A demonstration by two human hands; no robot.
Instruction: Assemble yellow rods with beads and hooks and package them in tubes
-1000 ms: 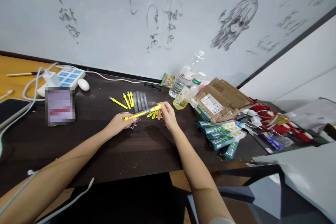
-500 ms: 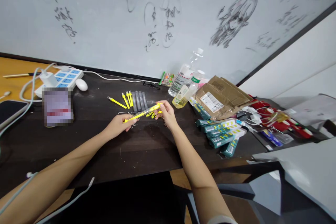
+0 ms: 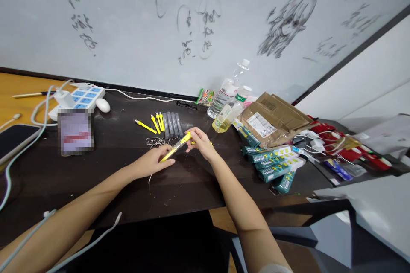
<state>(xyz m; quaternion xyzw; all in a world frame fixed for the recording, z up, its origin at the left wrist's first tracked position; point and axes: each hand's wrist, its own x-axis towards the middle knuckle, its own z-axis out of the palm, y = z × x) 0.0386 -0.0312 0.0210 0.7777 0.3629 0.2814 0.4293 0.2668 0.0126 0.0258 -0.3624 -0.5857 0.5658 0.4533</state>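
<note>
My left hand (image 3: pixel 156 161) is closed around the lower yellow end of a slim yellow stick with a clear barrel (image 3: pixel 176 148). At its upper end, my right hand (image 3: pixel 201 143) pinches the yellow head between thumb and fingers. The stick slants up to the right above the dark table. Just beyond lie thin bent wires (image 3: pixel 160 140), several clear tubes (image 3: pixel 172 124) side by side, and several yellow sticks (image 3: pixel 157 122) with small tips. A bit of yellow (image 3: pixel 193 143) shows under my right hand, mostly hidden.
To the right are two plastic bottles (image 3: pixel 223 118), a brown parcel (image 3: pixel 272 119) and several green boxes (image 3: pixel 278 169). On the left sit a power strip (image 3: pixel 83 98), a white mouse (image 3: pixel 103 105), a blurred box (image 3: pixel 76 132) and a phone (image 3: pixel 16 140). A whiteboard (image 3: pixel 128 30) stands behind.
The stick has turned to a steeper slant. My left hand has come slightly right and lower, its fingers wrapping further around the lower end. My right hand keeps hold of the upper end.
</note>
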